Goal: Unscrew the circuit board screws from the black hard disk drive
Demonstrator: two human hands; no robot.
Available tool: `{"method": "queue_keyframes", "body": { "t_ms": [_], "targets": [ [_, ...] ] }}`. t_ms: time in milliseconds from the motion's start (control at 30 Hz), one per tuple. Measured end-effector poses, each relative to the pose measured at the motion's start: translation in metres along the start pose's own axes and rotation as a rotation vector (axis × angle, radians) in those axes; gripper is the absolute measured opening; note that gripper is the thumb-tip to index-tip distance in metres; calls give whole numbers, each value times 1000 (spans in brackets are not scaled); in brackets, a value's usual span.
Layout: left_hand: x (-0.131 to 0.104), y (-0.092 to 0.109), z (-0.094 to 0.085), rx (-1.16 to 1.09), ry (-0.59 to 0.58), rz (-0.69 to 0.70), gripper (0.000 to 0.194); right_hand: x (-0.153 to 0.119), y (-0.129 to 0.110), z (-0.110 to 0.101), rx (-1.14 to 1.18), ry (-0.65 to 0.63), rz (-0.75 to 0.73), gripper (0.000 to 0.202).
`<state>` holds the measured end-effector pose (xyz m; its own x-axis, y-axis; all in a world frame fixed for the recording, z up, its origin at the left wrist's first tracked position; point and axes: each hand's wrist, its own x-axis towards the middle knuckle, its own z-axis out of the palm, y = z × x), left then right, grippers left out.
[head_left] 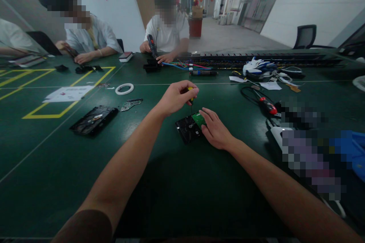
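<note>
A black hard drive (186,131) with a green circuit board (199,119) on its right part lies on the table in front of me. My left hand (177,98) is closed round the yellow handle of a screwdriver (191,99). The screwdriver stands upright, its thin shaft pointing down at the drive's far edge; whether the tip sits in a screw is too small to tell. At the drive's right end, my right hand (216,129) holds it, with the fingers at the far corner and the thumb lower down the side.
Left of me lie an opened black casing (94,120), a loose circuit board (131,104), a tape roll (124,89) and a paper sheet (68,93). A red-and-black tool (268,106) and gloves (260,67) lie to the right. Co-workers (167,26) sit across the green table (182,190).
</note>
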<state>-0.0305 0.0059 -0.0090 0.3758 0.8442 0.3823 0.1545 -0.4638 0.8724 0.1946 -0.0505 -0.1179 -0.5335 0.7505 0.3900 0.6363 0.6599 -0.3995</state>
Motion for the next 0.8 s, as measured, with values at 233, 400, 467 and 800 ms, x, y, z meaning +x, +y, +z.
{"method": "queue_keyframes", "body": {
  "t_ms": [233,400,467,800],
  "targets": [
    [1,-1,0,3,3,-1,24,2,3,3,20,52,88,54],
    [0,0,1,5,-1,6,26,2,3,4,37,42,106,52],
    [0,1,1,4,1,7,27,1,3,4,39,34,108,52],
    [0,1,1,2,8,1,26,2,2,3,33,20,97,50]
  ]
}}
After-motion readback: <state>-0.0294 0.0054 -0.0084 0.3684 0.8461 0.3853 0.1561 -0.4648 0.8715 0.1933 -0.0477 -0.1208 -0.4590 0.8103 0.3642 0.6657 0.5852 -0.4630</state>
